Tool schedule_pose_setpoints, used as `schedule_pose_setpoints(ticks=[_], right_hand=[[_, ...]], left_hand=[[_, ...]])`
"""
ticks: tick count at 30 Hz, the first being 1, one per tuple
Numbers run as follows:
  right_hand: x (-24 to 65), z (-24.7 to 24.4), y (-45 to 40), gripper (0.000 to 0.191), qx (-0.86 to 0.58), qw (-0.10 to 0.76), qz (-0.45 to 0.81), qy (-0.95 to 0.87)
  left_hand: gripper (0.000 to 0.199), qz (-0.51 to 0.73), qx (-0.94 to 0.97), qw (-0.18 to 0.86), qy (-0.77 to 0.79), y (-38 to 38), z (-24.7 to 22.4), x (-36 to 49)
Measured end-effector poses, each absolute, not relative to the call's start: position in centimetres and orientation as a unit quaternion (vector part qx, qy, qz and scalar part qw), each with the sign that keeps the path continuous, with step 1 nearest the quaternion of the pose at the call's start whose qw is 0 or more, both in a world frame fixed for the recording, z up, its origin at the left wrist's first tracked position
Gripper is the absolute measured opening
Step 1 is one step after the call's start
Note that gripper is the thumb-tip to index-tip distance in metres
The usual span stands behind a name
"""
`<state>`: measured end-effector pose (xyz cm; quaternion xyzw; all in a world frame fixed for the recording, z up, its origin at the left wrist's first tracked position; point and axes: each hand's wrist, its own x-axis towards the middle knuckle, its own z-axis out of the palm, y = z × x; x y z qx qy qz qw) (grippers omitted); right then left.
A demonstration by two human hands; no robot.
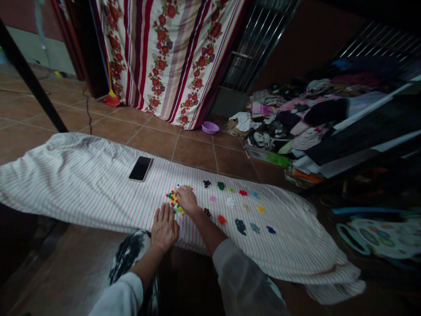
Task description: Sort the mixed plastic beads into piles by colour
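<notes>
Right fingers (179,192) (grip unclear) touching mixed pieces (174,199).

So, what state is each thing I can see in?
Phone: face up, screen dark
Cloth: spread out, creased
Mixed pile: colours jumbled, partly hidden
Small piles: separate, grouped by colour
Left hand: flat, palm down
Right hand: fingers at the mixed pile
Curtain: hanging
Bowl: upright
Clothes: heaped

A home's tiled room is showing itself through a floral curtain (164,57) and heaped clothes (296,109).
</notes>
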<state>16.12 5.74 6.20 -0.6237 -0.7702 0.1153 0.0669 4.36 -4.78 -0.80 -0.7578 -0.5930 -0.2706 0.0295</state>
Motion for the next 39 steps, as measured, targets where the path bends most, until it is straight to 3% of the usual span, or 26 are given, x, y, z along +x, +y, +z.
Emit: schedule_pose_setpoints(ticks=[15, 23, 32, 39], right_hand=[[15.3, 7.3, 5.9, 0.021, -0.651, 0.035, 0.098, -0.752], [16.8, 6.6, 6.1, 0.014, -0.658, 0.14, 0.14, -0.726], [22.1, 5.7, 7.3, 0.012, -0.74, 0.277, 0.2, -0.58], [28.0, 5.7, 8.5, 0.017, -0.797, 0.291, 0.144, -0.509]], left_hand=[[0.053, -0.274, -0.757, 0.059, -0.59, -4.7, -1.0, 4.4], [0.056, -0.266, -0.77, 0.085, -0.574, -4.5, -1.8, 4.1], [0.055, -0.266, -0.77, 0.081, -0.574, -4.6, -1.7, 4.2], [0.057, -0.258, -0.769, 0.087, -0.578, -4.7, -1.7, 4.1]])
